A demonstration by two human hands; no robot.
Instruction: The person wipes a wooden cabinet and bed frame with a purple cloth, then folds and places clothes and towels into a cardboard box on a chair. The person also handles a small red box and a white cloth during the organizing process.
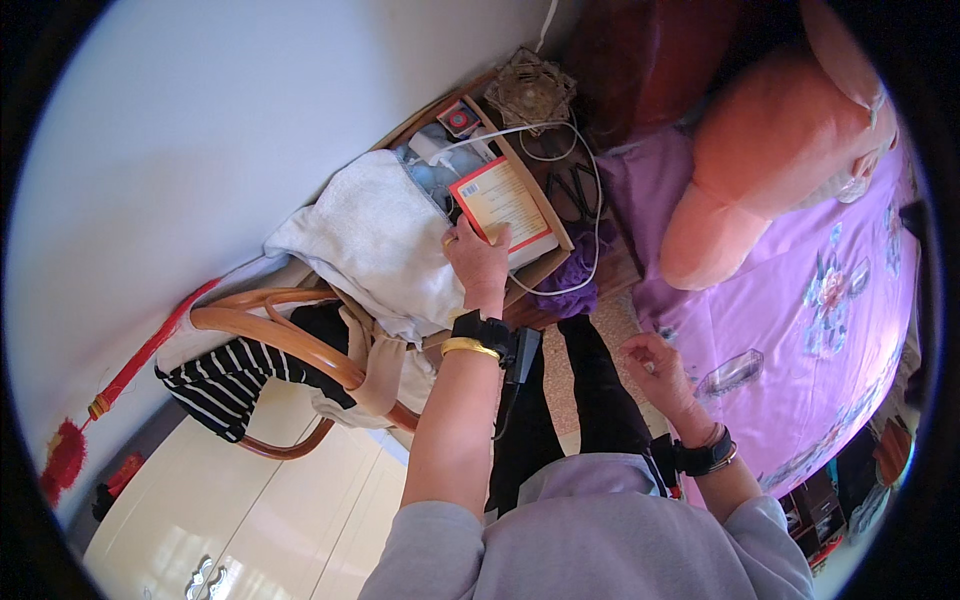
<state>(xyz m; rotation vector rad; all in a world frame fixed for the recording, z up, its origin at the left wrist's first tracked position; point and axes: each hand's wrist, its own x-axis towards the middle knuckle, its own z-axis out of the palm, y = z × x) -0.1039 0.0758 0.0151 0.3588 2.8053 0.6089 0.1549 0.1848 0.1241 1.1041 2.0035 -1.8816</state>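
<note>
My left hand (480, 259) grips the lower left corner of a book (504, 206), the thumb lying on its cover. The book has a cream cover with a red border and bears print. It rests at the near end of a cardboard box (556, 225). Beside that hand, a white cloth (382, 232) drapes over the box's left part. Lower right, my right hand (660, 379) hangs beside the bed's edge with loosely curled fingers; I see nothing held in it.
A white cable (598, 202) loops from a white adapter (429, 148) past the box's right side. Further left are a bentwood chair (277, 330) and striped cloth (217, 382). At right, a plush toy (765, 165) lies on a purple bedspread (757, 322). A woven lamp (532, 86) stands behind.
</note>
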